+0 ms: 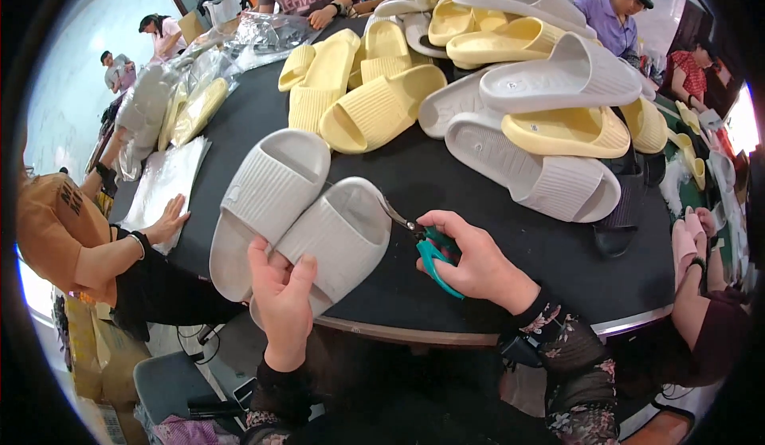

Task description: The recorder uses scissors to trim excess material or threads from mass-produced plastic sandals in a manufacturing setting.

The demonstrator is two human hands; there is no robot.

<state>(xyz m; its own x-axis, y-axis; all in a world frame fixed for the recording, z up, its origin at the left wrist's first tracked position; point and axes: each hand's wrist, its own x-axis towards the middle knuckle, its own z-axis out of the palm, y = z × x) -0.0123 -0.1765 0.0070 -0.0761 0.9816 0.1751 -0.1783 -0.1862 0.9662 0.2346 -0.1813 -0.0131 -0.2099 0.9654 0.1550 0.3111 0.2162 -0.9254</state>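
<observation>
My left hand (285,309) grips a pair of light grey slide slippers near the front edge of the black table (446,309). The left slipper (267,176) lies partly under the right slipper (339,238), and both have ribbed straps. My fingers are on the strap sides where the two meet. In my right hand (486,266) are small scissors (433,258) with teal handles and curved metal blades. The blade tips are at the upper right rim of the right slipper; whether they touch it I cannot tell.
A heap of yellow slippers (382,110) and grey slippers (550,70) covers the far table. A black slipper (620,214) lies at right. At left, a co-worker's hand (166,220) rests on clear plastic bags (171,174), beside bagged slippers (199,110). Other people work around the table.
</observation>
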